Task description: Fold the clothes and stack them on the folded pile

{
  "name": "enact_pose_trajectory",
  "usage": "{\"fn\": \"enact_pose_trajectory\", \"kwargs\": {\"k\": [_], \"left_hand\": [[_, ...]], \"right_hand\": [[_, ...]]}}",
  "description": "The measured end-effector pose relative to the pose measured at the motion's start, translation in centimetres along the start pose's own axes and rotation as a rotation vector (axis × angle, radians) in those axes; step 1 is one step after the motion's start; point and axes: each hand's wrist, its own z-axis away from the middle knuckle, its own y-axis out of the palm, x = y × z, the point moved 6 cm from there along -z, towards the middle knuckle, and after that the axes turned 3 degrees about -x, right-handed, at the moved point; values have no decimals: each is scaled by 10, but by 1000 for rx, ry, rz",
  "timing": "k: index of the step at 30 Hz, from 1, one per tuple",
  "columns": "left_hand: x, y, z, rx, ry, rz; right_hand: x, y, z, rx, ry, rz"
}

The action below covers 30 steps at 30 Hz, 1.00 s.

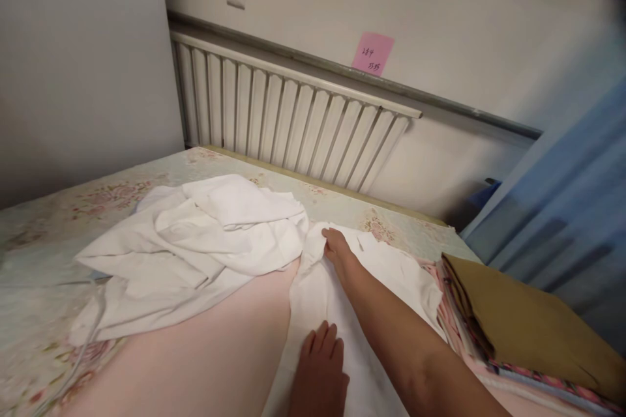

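Observation:
A length of white cloth [374, 273] lies spread over a pink cloth [215, 339] on the bed or table surface in front of me. My left hand [320, 365] rests flat on its near part, palm down, fingers stretched forward. Farther away, my right hand [337, 246] is closed on the bunched far-left edge of the same white cloth. Some of its fingers are turned from view. Left of both hands, a crumpled heap of white fabric [215, 228] touches or nearly touches the spread piece.
A folded stack with a brown cloth [533, 313] on top stands at the right, near a blue curtain [562, 208]. A radiator [293, 117] lines the wall behind. Floral covering [117, 199] shows at left, crossed by a thin cable [73, 365].

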Motion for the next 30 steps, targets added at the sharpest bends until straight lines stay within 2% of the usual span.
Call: {"fn": "enact_pose_trajectory", "kwargs": {"k": [3,6,9,12,15,18,23,26,30], "left_hand": [[0,1,1,-29,14,3],[1,4,2,-72,17,0],[10,-3,4,-227,-61,-42],[28,-23,11,-439,-214,-144],[44,-42,22,-538,-354,-214],[55,-49,31,-502,-427,-185],[73,-43,47,-330,-528,22],[80,-38,55,-220,-521,184],[83,-38,58,-174,-472,317]], "right_hand": [[-7,14,8,80,88,-7],[-9,17,17,137,130,14],[-7,13,23,139,136,82],[-3,10,30,117,100,206],[4,15,41,94,23,372],[10,28,58,57,-89,550],[10,55,90,-1,-216,774],[3,66,101,-30,-243,857],[-2,69,102,-42,-273,899]]}}
